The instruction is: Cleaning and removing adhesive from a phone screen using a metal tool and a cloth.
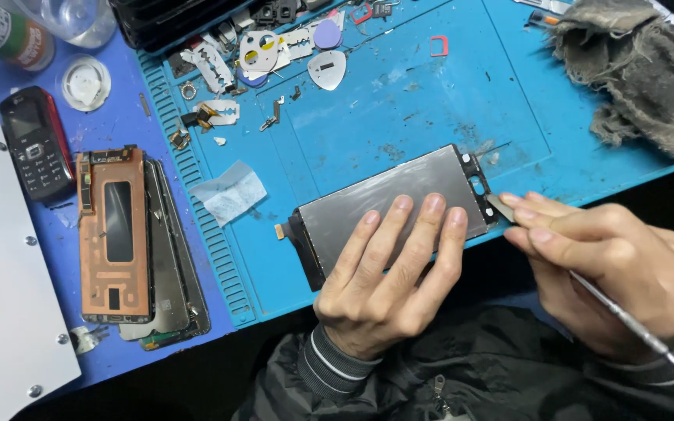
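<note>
Item, my view from the head camera: one screen panel (pixel 388 204), flat grey rectangle, lying on the blue work mat (pixel 368 117) at the near edge of the desk (pixel 95 351). Its long axis runs from lower left to upper right, the ribbon connector end at the left, the black notched end at the right.

Left hand (pixel 388 273): palm down, fingers spread flat on the panel's near half, pressing, gripping nothing. It comes in from below, fingers pointing up across the short axis.

Right hand (pixel 610 261): closed on a thin metal tool (pixel 633 327), pinched between thumb and forefingers. The flat tip (pixel 499 206) points left and touches the panel's right end, just beside the black frame corner. So the panel lies directly left of this hand, the tool's line nearly along the panel's long axis. The right hand is nearer the working edge; the left is nearer the middle.

Item, elsewhere: a copper-backed phone assembly (pixel 115 234) stacked well to the left; a small keypad phone (pixel 34 144) beyond it; loose picks and metal parts (pixel 274 54) at the mat's far side; a grey rag (pixel 641 70) far right.
</note>
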